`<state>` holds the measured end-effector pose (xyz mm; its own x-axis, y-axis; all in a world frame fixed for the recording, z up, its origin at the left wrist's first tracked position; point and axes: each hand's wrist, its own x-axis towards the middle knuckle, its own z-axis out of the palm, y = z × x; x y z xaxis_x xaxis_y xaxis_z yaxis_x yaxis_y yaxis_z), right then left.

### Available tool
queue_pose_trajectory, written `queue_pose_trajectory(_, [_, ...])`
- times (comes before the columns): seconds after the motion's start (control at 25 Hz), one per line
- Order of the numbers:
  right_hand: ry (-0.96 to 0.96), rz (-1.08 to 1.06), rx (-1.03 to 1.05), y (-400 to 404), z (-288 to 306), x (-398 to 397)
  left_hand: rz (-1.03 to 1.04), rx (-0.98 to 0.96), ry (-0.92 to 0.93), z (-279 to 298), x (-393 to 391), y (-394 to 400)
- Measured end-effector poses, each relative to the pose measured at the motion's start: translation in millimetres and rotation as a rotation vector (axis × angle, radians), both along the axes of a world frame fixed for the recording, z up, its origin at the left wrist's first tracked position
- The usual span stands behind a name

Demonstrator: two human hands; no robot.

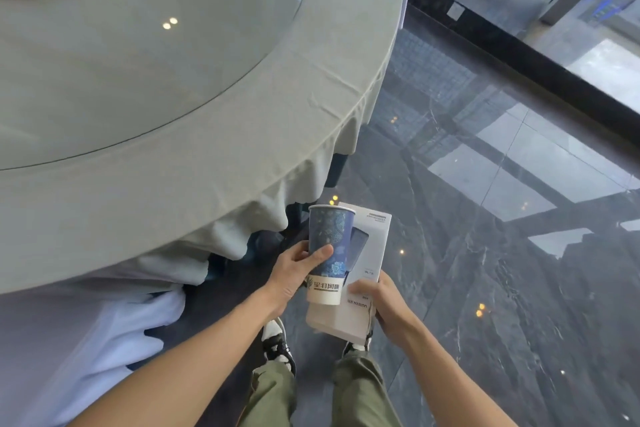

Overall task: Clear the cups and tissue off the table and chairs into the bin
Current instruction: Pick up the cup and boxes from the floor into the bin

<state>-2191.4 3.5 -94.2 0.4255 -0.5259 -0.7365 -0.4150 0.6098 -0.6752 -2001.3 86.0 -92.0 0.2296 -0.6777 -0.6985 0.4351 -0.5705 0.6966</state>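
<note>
My left hand (294,274) grips a tall blue and white paper cup (329,239), held upright over the floor beside the table. Right behind the cup, my right hand (375,298) holds a flat white box (370,243) by its lower right corner, tilted up. Cup and box touch or overlap in the view. The round table (242,149), covered with a pale green cloth and a glass turntable (156,62), lies to my upper left. No bin and no tissue are in view.
A chair with a white cover (69,340) stands at the lower left under the table's edge. Dark glossy marble floor (485,288) spreads to the right. Glass doors with a dark frame (554,28) run along the upper right. My feet and green trousers show below.
</note>
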Motion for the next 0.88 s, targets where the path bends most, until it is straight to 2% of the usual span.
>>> queue_pose_trajectory(0.16, [0.032, -0.067, -0.01, -32, -56, -11, -0.025, 0.041, -0.022, -54, -7, -34])
queue_pose_trajectory(0.36, [0.091, -0.166, -0.012, -73, -142, -36, 0.073, 0.111, -0.091, -137, -21, -72])
queue_pose_trajectory(0.56, [0.18, -0.192, 0.018, -101, -212, -61, 0.147, 0.227, -0.325, -226, -11, -91])
queue_pose_trajectory(0.72, [0.202, -0.186, 0.025, -112, -240, -67, 0.105, 0.212, -0.497, -270, -3, -94])
queue_pose_trajectory(0.88, [0.237, -0.153, 0.058, -112, -252, -69, 0.101, 0.216, -0.556, -289, -3, -100])
